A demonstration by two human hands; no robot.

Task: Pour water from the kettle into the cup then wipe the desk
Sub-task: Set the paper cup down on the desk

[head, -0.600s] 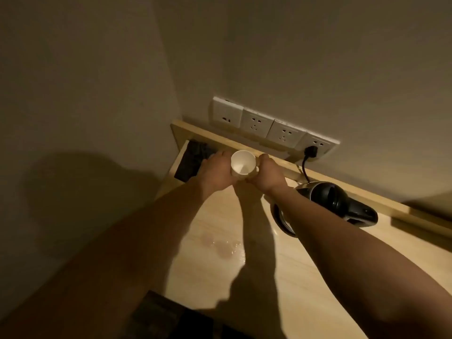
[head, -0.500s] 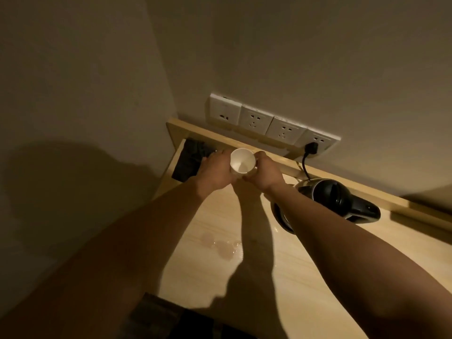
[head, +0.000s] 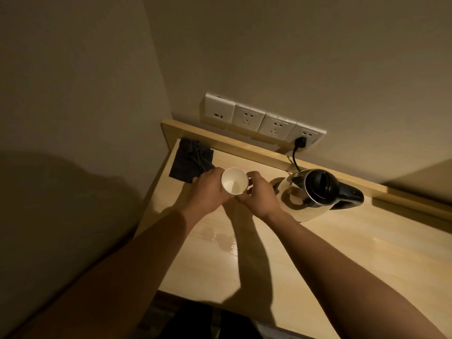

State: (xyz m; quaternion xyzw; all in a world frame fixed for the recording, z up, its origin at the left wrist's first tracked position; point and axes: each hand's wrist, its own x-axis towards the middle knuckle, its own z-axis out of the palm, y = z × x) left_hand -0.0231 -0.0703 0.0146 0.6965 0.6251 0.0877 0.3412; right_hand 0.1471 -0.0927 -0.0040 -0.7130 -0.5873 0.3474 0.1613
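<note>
A small white cup (head: 234, 180) is held between both my hands above the pale wooden desk (head: 342, 265), its open mouth tilted toward me. My left hand (head: 208, 192) grips its left side and my right hand (head: 259, 195) its right side. To the right stands a steel kettle (head: 310, 194) with a black lid and handle, on the desk close to my right hand. A dark folded cloth (head: 190, 161) lies in the far left corner, just beyond my left hand. A small puddle of water (head: 223, 241) glistens on the desk below the cup.
A row of white wall sockets (head: 264, 122) sits above the desk's raised back ledge (head: 244, 148); the kettle's black cord (head: 296, 155) is plugged into the rightmost one. Walls close in at the left and back. The desk's front edge runs below my forearms.
Both hands have drawn the cup a little nearer to me and away from the back ledge. The dark cloth is now uncovered, and the kettle shows fully.
</note>
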